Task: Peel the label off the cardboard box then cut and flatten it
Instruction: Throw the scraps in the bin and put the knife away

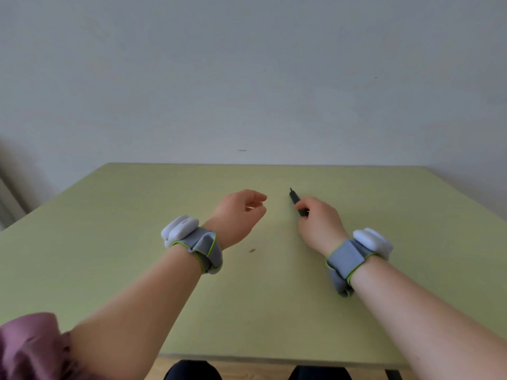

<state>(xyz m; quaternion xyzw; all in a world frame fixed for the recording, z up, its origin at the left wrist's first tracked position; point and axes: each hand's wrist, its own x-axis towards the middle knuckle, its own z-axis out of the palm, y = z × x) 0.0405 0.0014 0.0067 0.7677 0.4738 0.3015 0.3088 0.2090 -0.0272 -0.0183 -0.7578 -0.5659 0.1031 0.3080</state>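
Observation:
My right hand [318, 220] grips a slim black cutter [295, 199] over the middle of the table, its tip pointing away from me. My left hand [238, 212] hovers just left of it with the fingers loosely curled and nothing in them. A gap of bare table separates the two hands. No cardboard box or label appears in view. Both wrists carry grey bands with white sensor units.
The pale green table [109, 242] runs to a plain white wall at the back. A tiny brown scrap [251, 250] lies on the tabletop between my forearms. The table's near edge shows at the bottom, with dark knees below it.

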